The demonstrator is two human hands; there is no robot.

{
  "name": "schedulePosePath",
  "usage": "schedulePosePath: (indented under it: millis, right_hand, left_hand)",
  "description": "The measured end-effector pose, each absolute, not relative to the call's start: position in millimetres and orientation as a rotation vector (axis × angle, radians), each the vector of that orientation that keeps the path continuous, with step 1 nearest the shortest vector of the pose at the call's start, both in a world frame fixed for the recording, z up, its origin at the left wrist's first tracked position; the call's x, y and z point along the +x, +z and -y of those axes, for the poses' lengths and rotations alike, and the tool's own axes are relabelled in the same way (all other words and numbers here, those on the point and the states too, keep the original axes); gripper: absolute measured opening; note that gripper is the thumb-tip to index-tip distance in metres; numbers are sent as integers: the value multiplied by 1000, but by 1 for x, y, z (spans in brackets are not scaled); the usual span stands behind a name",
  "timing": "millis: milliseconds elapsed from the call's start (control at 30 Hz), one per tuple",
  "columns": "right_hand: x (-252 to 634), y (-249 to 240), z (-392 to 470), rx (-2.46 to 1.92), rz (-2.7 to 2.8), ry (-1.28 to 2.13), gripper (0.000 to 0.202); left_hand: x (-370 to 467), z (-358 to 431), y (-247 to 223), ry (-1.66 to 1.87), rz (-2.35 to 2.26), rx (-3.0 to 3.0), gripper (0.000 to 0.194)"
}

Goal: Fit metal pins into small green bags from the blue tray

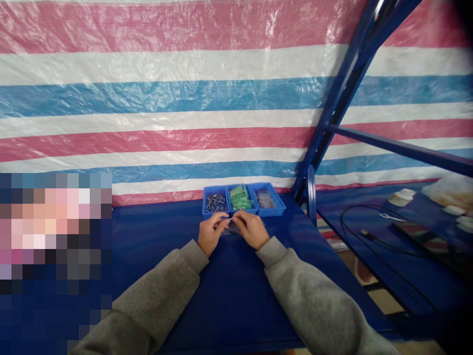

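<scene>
My left hand [212, 232] and my right hand [253, 229] meet over the blue table [229, 296], just in front of three blue bins. Both are closed in a pinch, fingertips nearly touching. A tiny, thin, light-coloured piece [230, 219] spans the gap between them; its details are too small to make out. The left bin [210, 190] holds many small dark and silvery pieces [216, 202]. Green packets [240, 197] fill the middle bin. Clear plastic pieces [265, 199] lie in the right bin [280, 203]. Some clear material [232, 228] shows beneath my fingers.
A blue metal frame [334, 106] rises at the right of the table. Beyond it, a second table [373, 261] bears a black cable [386, 241], a white container [401, 197] and a plastic bag [451, 190]. Striped sheeting [166, 98] hangs behind. The lower left is pixelated.
</scene>
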State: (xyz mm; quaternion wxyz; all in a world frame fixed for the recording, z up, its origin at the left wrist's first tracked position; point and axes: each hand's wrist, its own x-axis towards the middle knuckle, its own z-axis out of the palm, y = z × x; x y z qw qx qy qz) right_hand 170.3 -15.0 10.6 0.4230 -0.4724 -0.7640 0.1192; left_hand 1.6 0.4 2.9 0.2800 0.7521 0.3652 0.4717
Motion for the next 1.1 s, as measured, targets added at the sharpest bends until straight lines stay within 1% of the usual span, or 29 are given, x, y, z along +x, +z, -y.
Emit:
schedulePosePath:
  millis: [167, 233, 333, 467, 600, 767, 833, 1000, 1100]
  right_hand:
    - [171, 13, 16, -1211, 1896, 271, 25]
    - [170, 14, 17, -1200, 1898, 276, 23]
    - [170, 14, 18, -1167, 1913, 290, 22]
    - [170, 13, 18, -1171, 1930, 255, 29]
    - [170, 11, 17, -1177, 1927, 209, 34]
    - [170, 11, 16, -1207, 1944, 217, 40]
    - [170, 12, 16, -1191, 1954, 250, 37]
    - [170, 13, 18, -1121, 1950, 330, 21]
    - [170, 13, 18, -1106, 1933, 331, 22]
  left_hand:
    - [2, 0, 7, 1314, -1010, 2143, 22]
    - [2, 2, 8, 1305, -1023, 2167, 23]
    - [2, 3, 9, 1268, -1044, 2184, 27]
    - [1, 3, 8, 1227, -1074, 2181, 33]
    - [1, 1, 6, 1311, -1070, 2131, 23]
    - [1, -1, 4, 1385, -1059, 2070, 20]
    - [0, -1, 3, 1392, -1079, 2068, 20]
    - [-2, -1, 1, 1378, -1131, 2046, 21]
    - [-2, 0, 2, 1398, -1114, 2019, 20]
